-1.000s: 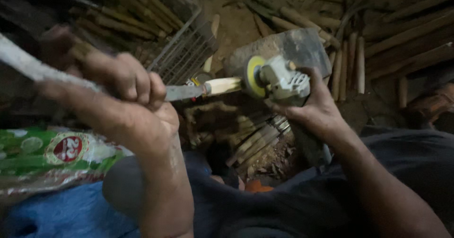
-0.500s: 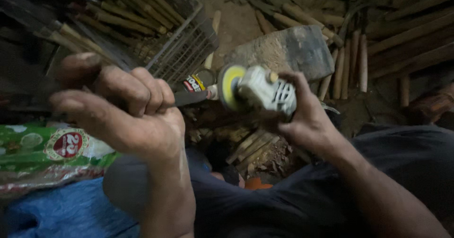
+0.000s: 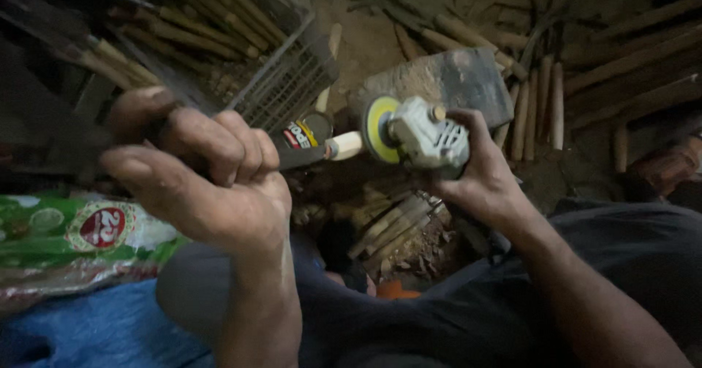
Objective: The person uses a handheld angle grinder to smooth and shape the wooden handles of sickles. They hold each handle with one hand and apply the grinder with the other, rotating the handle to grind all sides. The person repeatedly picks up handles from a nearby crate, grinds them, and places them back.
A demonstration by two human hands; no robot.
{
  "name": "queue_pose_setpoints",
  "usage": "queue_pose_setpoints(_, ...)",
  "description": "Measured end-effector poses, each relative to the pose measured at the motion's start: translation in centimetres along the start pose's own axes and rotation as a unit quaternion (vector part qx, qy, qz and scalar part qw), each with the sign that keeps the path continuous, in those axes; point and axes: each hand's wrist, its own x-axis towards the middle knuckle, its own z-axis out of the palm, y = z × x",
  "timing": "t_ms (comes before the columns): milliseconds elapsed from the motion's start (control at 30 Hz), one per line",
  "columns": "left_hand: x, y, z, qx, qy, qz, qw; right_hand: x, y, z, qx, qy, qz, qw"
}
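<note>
Pale wooden stick tip [image 3: 344, 146] touches grinder's yellow disc [image 3: 379, 129].

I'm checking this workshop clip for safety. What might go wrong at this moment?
The left hand holds the wooden handle bare, its end at the grinder's yellow disc; a slip could bring fingers to the disc. The right hand alone steadies the angle grinder, so a kick might twist it towards the lap.

The left hand [image 3: 212, 181] covers the middle of the dark tool [image 3: 303, 156] it grips, whose far end fades into shadow at the upper left. The right hand [image 3: 482, 178] hides the grinder [image 3: 424, 137] body. The crate [image 3: 285, 83] is cut off at the top edge; the green bag [image 3: 66, 229] perhaps runs past the left edge.
</note>
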Motion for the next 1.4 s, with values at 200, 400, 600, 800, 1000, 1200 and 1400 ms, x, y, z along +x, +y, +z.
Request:
queue_pose_setpoints(200, 0.0, 0.4, -0.2, -0.007, -0.017, -0.011, 1.0, -1.4, -0.2, 0.1, 0.002, -0.042, -0.031, 0.999)
queue_pose_setpoints(400, 1.6, -0.3, -0.6, -0.026, -0.053, 0.015, 0.998, 0.3, 1.0, -1.0, 0.082, 0.003, 0.004, 0.997)
queue_pose_setpoints(600, 1.8, -0.5, 0.0, 0.018, -0.032, 0.048, 0.998, -0.3, 1.2, -0.8, 0.116, -0.019, 0.02, 0.993)
queue_pose_setpoints(800, 1.7, 0.2, 1.6, 0.02, -0.035, 0.066, 0.997, -1.1, -0.7, -0.2, 0.012, -0.027, -0.029, 0.999)
queue_pose_setpoints(1000, 1.4, 0.5, 2.1, 0.0, -0.027, 0.058, 0.998, -1.2, -1.1, -0.1, 0.004, -0.015, -0.022, 1.0)
queue_pose_setpoints(1200, 0.9, 0.3, 2.1, -0.007, -0.016, 0.056, 0.998, -1.1, -0.5, -0.2, 0.053, -0.04, -0.056, 0.996)
queue_pose_setpoints(1400, 1.3, 0.2, 1.9, -0.017, -0.034, 0.064, 0.997, -1.0, -0.7, -0.4, -0.009, -0.013, -0.071, 0.997)
